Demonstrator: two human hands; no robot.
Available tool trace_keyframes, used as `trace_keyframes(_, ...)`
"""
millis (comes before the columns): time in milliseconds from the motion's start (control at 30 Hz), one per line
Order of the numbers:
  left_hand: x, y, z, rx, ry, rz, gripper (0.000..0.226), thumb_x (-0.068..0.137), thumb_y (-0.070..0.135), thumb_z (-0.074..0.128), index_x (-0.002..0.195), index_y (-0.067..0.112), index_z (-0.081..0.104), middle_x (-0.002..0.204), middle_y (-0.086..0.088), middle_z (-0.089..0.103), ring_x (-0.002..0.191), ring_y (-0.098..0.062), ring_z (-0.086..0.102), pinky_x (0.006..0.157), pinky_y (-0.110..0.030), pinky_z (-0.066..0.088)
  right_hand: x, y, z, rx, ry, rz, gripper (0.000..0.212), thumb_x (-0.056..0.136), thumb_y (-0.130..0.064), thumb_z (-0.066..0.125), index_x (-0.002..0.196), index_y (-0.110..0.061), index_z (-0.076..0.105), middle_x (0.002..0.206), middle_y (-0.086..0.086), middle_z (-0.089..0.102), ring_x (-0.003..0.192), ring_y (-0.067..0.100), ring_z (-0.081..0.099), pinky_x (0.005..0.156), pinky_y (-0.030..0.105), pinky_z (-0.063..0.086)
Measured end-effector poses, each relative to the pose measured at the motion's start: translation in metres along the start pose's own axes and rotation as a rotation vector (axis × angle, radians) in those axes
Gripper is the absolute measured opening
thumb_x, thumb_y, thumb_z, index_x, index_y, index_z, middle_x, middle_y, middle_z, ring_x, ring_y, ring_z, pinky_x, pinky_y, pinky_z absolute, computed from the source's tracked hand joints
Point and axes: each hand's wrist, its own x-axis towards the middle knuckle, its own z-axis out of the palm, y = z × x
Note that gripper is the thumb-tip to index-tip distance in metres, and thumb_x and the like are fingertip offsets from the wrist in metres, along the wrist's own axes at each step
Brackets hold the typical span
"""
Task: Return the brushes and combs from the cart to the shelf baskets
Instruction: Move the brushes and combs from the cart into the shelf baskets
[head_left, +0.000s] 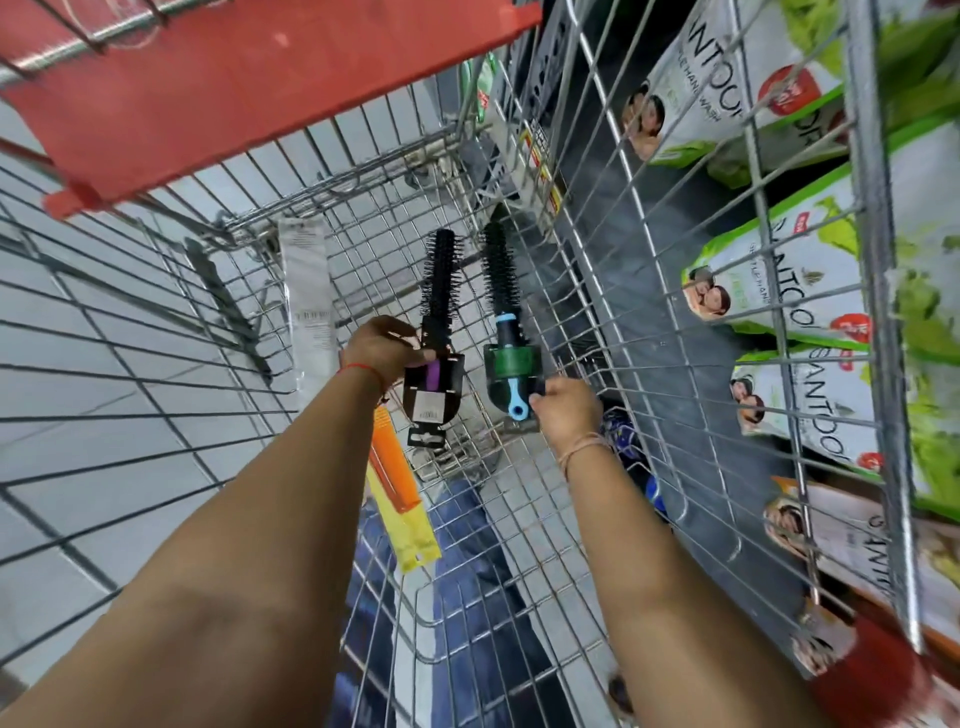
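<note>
Both my arms reach down into a wire shopping cart (395, 171). My left hand (382, 351) grips a black round brush (440, 280) with a purple handle on a black card. My right hand (563, 410) holds a black round brush with a light blue handle (501, 291) on a green card, by its handle end. Both brushes point bristles away from me, side by side above the cart floor. An orange comb in yellow packaging (402, 499) lies on the cart floor under my left wrist. A black comb in a clear packet (306, 291) leans against the cart's far left side.
The cart's red child-seat flap (218, 88) hangs over the far end. On the right, beyond the cart's wire side, shelves hold green and white hand-wash pouches (795, 291). Grey floor tiles (93, 364) show on the left. A blue item (621, 428) lies by my right wrist.
</note>
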Motion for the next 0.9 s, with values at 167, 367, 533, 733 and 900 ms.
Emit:
trace_keyframes(167,-0.009,-0.005,0.001,-0.157,0.062,-0.036,0.027,0.077,0.023,0.073,0.071,0.011,0.049,0.094,-0.019,0.059,0.079,-0.027,0.06,0.06,-0.034,0.052,0.006,-0.004,0.001,0.06,0.167,-0.027,0.029,0.085,-0.015,0.059,0.113,-0.007,0.059,0.124,0.014,0.055,0.107,0.03,0.057,0.089,0.035,0.05)
trace_keyframes(367,-0.008,-0.003,0.009,0.205,-0.06,0.083,0.025,0.073,0.003,0.074,0.072,0.015,0.052,0.082,-0.013,0.061,0.068,-0.02,0.061,0.049,-0.021,0.049,0.008,-0.019,0.025,-0.02,0.009,-0.176,0.061,0.069,-0.022,0.077,0.119,-0.011,0.042,0.119,0.013,0.056,0.101,0.03,0.056,0.084,0.038,0.05)
trace_keyframes(533,-0.012,-0.004,0.009,-0.022,-0.231,-0.11,0.023,0.086,-0.004,0.054,0.076,0.016,0.057,0.068,0.0,0.061,0.062,-0.012,0.057,0.049,-0.016,0.042,-0.003,-0.016,0.028,0.181,-0.009,-0.067,0.031,0.066,-0.013,0.079,0.087,-0.013,0.056,0.091,0.003,0.058,0.083,0.023,0.058,0.078,0.035,0.052)
trace_keyframes(733,-0.057,0.012,-0.004,-0.147,-0.743,-0.079,0.039,0.087,-0.005,0.043,0.076,0.02,0.07,0.06,0.007,0.075,0.058,-0.01,0.073,0.053,-0.023,0.058,-0.065,-0.008,0.007,0.61,0.305,-0.196,0.042,0.069,0.01,0.069,0.106,0.0,0.053,0.084,-0.007,0.055,0.089,0.019,0.054,0.08,0.036,0.05)
trace_keyframes(900,-0.149,0.082,-0.006,-0.1,-1.065,0.178,0.037,0.032,0.006,0.089,0.066,0.017,0.078,0.058,0.002,0.071,0.055,-0.009,0.069,0.054,-0.02,0.057,-0.162,-0.023,-0.045,0.986,0.587,-0.424,0.046,0.069,0.009,0.07,0.109,-0.004,0.051,0.092,0.002,0.062,0.079,-0.003,0.061,0.078,0.016,0.048)
